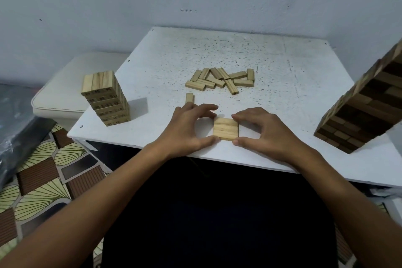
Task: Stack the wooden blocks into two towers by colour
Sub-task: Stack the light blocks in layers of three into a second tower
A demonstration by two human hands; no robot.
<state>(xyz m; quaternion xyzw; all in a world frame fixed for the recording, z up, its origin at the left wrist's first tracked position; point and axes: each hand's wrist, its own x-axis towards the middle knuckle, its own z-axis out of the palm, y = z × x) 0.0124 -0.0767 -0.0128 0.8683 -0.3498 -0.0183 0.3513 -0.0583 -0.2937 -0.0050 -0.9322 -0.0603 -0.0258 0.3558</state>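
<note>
Three light wooden blocks lie side by side as a flat square layer [225, 129] near the table's front edge. My left hand [189, 129] pinches this layer from its left side, thumb at the near corner and fingers at the far corner. From the right, my right hand [263, 131] pinches it the same way. A light-coloured tower [106, 98] stands at the table's left. A taller dark-brown tower [365, 106] rises at the right edge. Several loose light blocks [221, 79] lie in a heap at the middle, and a single light block [189, 98] lies just beyond my left hand.
The white speckled table [282, 67] stands against a pale wall. A white cushion [65, 89] sits to the left, beside the table. A patterned floor [43, 180] shows below on the left.
</note>
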